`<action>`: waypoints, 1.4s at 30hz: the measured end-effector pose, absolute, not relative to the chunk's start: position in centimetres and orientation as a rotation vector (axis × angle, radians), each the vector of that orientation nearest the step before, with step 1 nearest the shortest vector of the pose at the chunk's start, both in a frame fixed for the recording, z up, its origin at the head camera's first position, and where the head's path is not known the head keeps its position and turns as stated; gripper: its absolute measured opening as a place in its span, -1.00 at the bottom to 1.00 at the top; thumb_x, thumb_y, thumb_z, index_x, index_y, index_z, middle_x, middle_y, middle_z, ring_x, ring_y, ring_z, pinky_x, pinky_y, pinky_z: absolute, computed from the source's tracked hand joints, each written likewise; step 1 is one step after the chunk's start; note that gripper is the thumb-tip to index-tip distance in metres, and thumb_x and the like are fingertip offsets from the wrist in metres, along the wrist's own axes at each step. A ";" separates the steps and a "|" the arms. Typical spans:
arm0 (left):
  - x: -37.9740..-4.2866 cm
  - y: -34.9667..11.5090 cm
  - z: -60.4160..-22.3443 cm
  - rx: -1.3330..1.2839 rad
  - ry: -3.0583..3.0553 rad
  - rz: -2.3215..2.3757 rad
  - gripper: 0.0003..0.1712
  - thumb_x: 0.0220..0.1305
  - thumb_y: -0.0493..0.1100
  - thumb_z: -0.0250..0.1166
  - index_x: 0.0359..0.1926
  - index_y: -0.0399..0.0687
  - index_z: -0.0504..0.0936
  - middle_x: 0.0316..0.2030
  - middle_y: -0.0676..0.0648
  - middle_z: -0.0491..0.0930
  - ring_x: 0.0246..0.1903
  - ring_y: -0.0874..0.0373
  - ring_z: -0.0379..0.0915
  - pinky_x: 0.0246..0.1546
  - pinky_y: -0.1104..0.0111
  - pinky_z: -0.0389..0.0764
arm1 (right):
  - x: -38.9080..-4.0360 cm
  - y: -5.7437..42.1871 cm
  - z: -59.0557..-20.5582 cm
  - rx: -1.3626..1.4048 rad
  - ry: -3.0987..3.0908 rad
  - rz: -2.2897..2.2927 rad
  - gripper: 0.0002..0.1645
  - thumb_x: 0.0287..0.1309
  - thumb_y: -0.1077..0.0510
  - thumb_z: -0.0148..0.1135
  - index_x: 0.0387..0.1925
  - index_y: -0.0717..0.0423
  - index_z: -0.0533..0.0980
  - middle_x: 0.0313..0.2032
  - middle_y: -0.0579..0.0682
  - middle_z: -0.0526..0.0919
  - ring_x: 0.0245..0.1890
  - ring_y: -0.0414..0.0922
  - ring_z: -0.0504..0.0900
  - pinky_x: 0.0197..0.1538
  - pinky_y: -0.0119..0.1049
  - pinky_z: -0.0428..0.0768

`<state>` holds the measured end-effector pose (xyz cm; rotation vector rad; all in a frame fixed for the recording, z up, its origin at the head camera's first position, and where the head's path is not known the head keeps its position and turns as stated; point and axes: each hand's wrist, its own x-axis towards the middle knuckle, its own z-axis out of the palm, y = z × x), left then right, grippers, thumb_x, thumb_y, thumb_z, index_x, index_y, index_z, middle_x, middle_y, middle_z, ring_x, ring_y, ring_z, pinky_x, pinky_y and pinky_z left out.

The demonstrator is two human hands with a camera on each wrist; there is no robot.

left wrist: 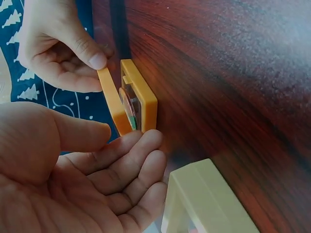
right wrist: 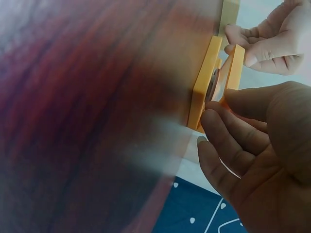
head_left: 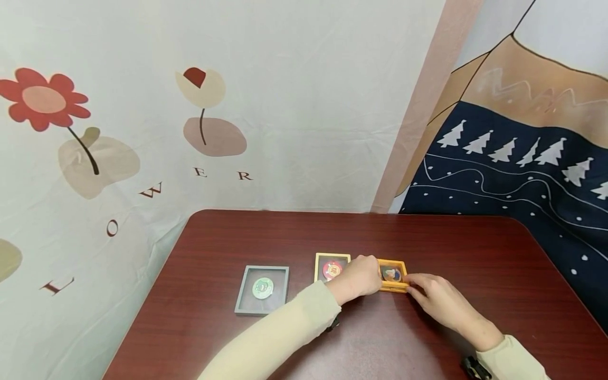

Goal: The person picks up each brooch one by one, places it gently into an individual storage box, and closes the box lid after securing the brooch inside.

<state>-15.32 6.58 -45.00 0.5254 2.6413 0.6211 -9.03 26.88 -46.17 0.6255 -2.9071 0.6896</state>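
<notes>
A small orange display case point(head_left: 394, 288) lies on the table with a round, patterned token point(head_left: 391, 274) in it. Its lid half point(left wrist: 111, 100) is lifted slightly, leaving a narrow gap above the base half point(left wrist: 148, 99), and the token shows edge-on between them. My left hand point(head_left: 362, 276) pinches one end of the lid between thumb and index finger, the other fingers reaching beside the base. At the opposite end, my right hand point(head_left: 439, 300) pinches the lid; its thumb point(right wrist: 248, 101) lies on the lid's edge.
A pale yellow case point(head_left: 319, 257) with a red token point(head_left: 332, 269) stands just left of the orange one, partly covered by my left hand. Further left is a grey case point(head_left: 240, 295) with a green token point(head_left: 263, 288). Printed cloths point(head_left: 304, 105) hang behind the dark red table point(head_left: 214, 237).
</notes>
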 end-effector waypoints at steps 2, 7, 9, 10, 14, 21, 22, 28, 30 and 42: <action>-15.7 6.9 -46.3 0.513 2.652 0.595 -0.46 0.28 -0.30 0.20 -0.81 0.04 0.26 -0.80 0.09 0.10 -0.75 0.19 0.06 -0.70 0.35 0.21 | -9.0 26.9 -46.2 0.623 -2.922 0.689 -0.74 0.24 0.32 0.45 -0.03 0.18 0.72 -0.09 0.04 0.79 -0.07 0.02 0.77 -0.04 -0.01 0.71; -16.8 7.8 -49.8 0.520 2.712 0.518 -0.51 0.29 -0.19 0.25 -0.77 0.10 0.32 -0.73 0.09 0.29 -0.70 0.17 0.25 -0.68 0.32 0.33 | -8.9 26.8 -46.3 0.631 -2.925 0.678 -0.74 0.24 0.32 0.45 -0.02 0.18 0.72 -0.09 0.03 0.79 -0.06 0.01 0.77 -0.04 -0.03 0.71; -16.3 7.6 -48.6 0.515 2.703 0.534 -0.52 0.30 -0.19 0.26 -0.75 0.08 0.35 -0.71 0.07 0.36 -0.68 0.15 0.29 -0.66 0.31 0.36 | -8.9 26.8 -46.3 0.637 -2.916 0.671 -0.74 0.24 0.32 0.45 -0.03 0.17 0.73 -0.09 0.02 0.79 -0.06 0.01 0.77 -0.04 -0.04 0.71; -16.0 7.5 -48.2 0.514 2.701 0.535 -0.53 0.31 -0.20 0.25 -0.73 0.08 0.35 -0.69 0.06 0.37 -0.68 0.15 0.29 -0.65 0.31 0.37 | -8.9 26.8 -46.3 0.639 -2.913 0.668 -0.74 0.24 0.32 0.45 -0.03 0.16 0.73 -0.10 0.01 0.79 -0.07 0.01 0.77 -0.04 -0.04 0.71; -14.6 6.9 -45.1 0.493 2.678 0.566 -0.49 0.32 -0.25 0.25 -0.76 0.03 0.31 -0.74 0.06 0.27 -0.70 0.16 0.22 -0.66 0.33 0.32 | -8.9 26.8 -46.3 0.648 -2.914 0.660 -0.76 0.23 0.32 0.46 -0.05 0.14 0.74 -0.11 -0.01 0.79 -0.07 0.00 0.77 -0.04 -0.04 0.71; -14.7 7.0 -46.0 0.505 2.689 0.548 -0.49 0.32 -0.23 0.26 -0.74 0.07 0.29 -0.76 0.10 0.21 -0.72 0.20 0.19 -0.68 0.35 0.30 | -9.0 27.0 -46.5 0.701 -2.881 0.625 -0.78 0.17 0.36 0.49 -0.15 0.12 0.78 -0.22 -0.10 0.80 -0.19 -0.10 0.76 -0.15 -0.15 0.72; -14.9 7.1 -46.4 0.509 2.686 0.544 -0.49 0.32 -0.22 0.26 -0.74 0.07 0.30 -0.76 0.09 0.23 -0.73 0.19 0.20 -0.69 0.35 0.30 | -9.0 27.0 -46.5 0.722 -2.866 0.606 -0.78 0.14 0.37 0.50 -0.16 0.12 0.78 -0.24 -0.10 0.80 -0.20 -0.12 0.76 -0.16 -0.16 0.72; -15.3 7.4 -47.7 0.522 2.689 0.526 -0.52 0.37 -0.18 0.29 -0.70 0.04 0.36 -0.74 0.06 0.32 -0.72 0.17 0.29 -0.67 0.33 0.38 | -9.0 27.1 -46.6 0.857 -2.769 0.509 -0.76 0.01 0.43 0.55 -0.25 0.17 0.79 -0.31 -0.09 0.79 -0.26 -0.14 0.75 -0.23 -0.21 0.72; -15.4 7.4 -48.0 0.534 2.692 0.518 -0.52 0.37 -0.18 0.28 -0.70 0.06 0.36 -0.73 0.07 0.32 -0.71 0.18 0.29 -0.67 0.33 0.38 | -8.9 27.1 -46.7 0.876 -2.763 0.501 -0.76 -0.01 0.44 0.56 -0.26 0.17 0.79 -0.31 -0.09 0.79 -0.27 -0.14 0.74 -0.23 -0.22 0.72; -13.3 6.6 -43.9 0.525 2.712 0.520 -0.55 0.32 -0.27 0.29 -0.68 0.01 0.36 -0.68 0.05 0.38 -0.65 0.18 0.31 -0.62 0.37 0.39 | -9.0 27.1 -46.7 0.905 -2.767 0.484 -0.79 0.01 0.44 0.54 -0.27 0.19 0.78 -0.33 -0.07 0.78 -0.28 -0.12 0.74 -0.25 -0.22 0.71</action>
